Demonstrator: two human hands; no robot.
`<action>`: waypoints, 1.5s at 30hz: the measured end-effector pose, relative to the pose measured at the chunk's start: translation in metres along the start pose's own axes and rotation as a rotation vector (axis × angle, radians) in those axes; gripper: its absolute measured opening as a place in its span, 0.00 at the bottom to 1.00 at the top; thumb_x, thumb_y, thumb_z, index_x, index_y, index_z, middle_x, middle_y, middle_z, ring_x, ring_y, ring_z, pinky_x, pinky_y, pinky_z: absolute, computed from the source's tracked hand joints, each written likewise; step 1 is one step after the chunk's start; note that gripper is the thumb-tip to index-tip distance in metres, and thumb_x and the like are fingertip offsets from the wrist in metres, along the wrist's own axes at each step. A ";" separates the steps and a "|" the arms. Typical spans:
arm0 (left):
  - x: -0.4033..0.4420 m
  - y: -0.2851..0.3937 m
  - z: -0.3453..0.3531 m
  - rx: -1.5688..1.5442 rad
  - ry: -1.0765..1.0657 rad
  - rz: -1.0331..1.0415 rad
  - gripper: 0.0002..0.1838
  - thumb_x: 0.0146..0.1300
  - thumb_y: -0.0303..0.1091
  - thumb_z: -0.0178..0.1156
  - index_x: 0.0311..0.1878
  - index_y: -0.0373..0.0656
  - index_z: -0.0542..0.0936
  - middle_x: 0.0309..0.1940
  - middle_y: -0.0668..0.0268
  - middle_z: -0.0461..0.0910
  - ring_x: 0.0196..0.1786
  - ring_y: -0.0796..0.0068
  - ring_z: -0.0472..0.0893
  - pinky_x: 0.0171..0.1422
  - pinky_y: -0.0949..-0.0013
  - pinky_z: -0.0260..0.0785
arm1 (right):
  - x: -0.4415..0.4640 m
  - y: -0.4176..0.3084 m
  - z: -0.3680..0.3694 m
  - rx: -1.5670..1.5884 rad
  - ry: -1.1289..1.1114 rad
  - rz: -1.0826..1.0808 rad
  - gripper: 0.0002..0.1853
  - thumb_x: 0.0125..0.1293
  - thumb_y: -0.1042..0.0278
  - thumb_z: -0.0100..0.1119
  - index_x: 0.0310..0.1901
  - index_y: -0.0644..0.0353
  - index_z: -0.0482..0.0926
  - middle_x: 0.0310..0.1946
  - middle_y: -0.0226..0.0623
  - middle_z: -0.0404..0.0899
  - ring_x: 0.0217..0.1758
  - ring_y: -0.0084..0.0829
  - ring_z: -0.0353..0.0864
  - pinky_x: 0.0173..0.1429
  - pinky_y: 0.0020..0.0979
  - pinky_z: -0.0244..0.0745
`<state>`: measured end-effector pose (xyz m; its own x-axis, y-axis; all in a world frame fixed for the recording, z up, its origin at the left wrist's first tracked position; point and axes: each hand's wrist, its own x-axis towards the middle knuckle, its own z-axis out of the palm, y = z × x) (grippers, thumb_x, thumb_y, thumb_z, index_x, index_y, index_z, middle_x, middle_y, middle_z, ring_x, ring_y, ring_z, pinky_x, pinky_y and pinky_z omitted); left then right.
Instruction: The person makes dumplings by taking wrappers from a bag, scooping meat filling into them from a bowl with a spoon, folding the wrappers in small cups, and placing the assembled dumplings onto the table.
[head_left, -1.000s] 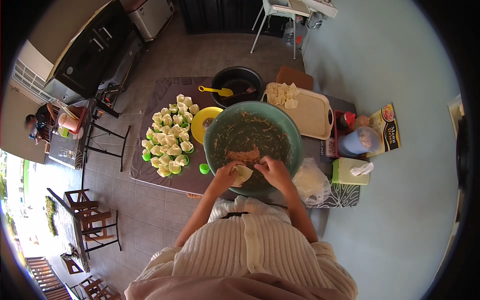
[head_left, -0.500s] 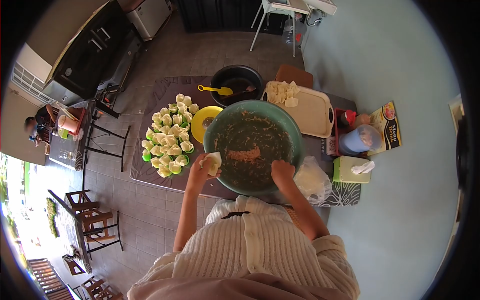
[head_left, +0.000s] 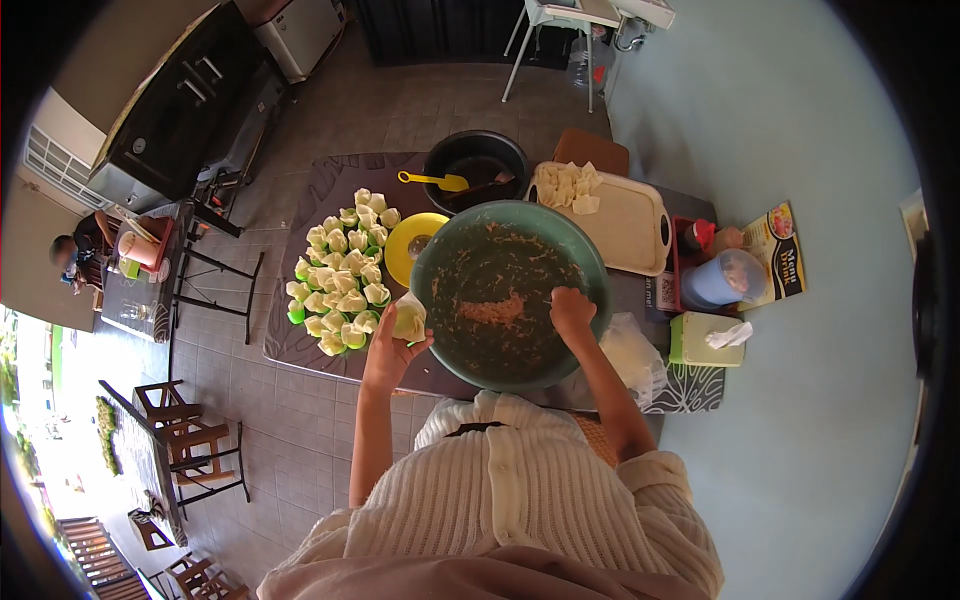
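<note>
A pale dumpling wrapper [head_left: 410, 318] is held in my left hand [head_left: 390, 352], between the basin and the wrapped pieces. My right hand [head_left: 571, 311] is closed over the right inner side of the big green basin [head_left: 596, 262]; whatever its fingers hold is hidden. Minced filling [head_left: 492, 310] lies in a pinkish lump inside the basin, with smears around it. To the left stand several wrapper-lined green cups [head_left: 345, 270] in close rows. A stack of square wrappers [head_left: 567, 186] rests on a cream tray [head_left: 635, 235].
A yellow plate [head_left: 400, 250] and a black basin [head_left: 470, 140] with a yellow scoop [head_left: 447, 182] stand behind. On the right are a plastic bag [head_left: 632, 360], tissue box [head_left: 697, 342], blue container [head_left: 710, 284] and menu [head_left: 778, 250]. A person [head_left: 85, 245] sits far left.
My left hand has shifted slightly left, and the wrapper in it now stands more upright with the fingers spread below it. My right hand has risen slightly at the basin's right side.
</note>
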<state>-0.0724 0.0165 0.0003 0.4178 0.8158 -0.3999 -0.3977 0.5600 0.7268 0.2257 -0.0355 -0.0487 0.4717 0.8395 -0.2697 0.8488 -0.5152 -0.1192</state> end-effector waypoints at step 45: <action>0.008 -0.034 0.046 -0.283 -0.311 -0.219 0.27 0.62 0.42 0.50 0.62 0.42 0.61 0.55 0.60 0.68 0.54 0.63 0.71 0.49 0.74 0.71 | -0.065 0.041 -0.121 1.027 -0.163 -0.414 0.08 0.58 0.65 0.59 0.30 0.60 0.79 0.19 0.24 0.74 0.20 0.13 0.65 0.23 0.20 0.58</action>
<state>-0.0181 -0.0028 -0.0016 0.7245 0.6163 -0.3087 -0.4622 0.7665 0.4459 0.2587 -0.0904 0.0799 0.0972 0.9855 -0.1394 0.2971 -0.1624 -0.9409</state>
